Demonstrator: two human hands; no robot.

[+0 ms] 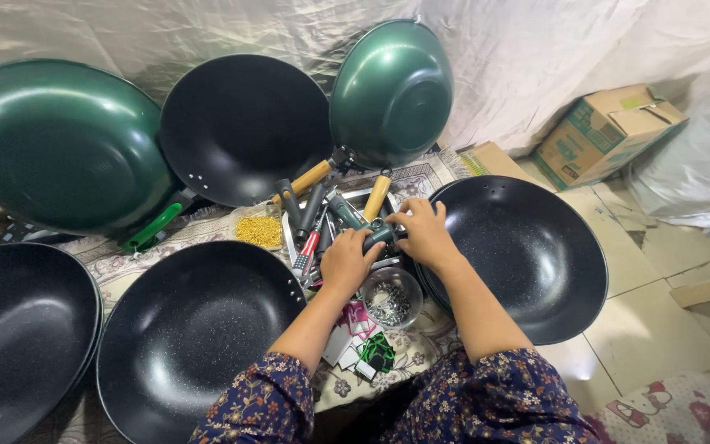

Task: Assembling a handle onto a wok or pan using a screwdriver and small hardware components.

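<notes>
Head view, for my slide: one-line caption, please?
Both hands grip a dark green handle among black and green woks.

My hands (347,261) (426,233) meet over the pile of pan handles (322,215), between the black wok (193,329) on my left and the black wok (527,255) on my right, the glass bowl of screws (391,299) just before them.

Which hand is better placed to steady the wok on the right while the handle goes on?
Right. The right hand already rests at that black wok's rim, while the left hand grips the dark green handle beside it.
</notes>
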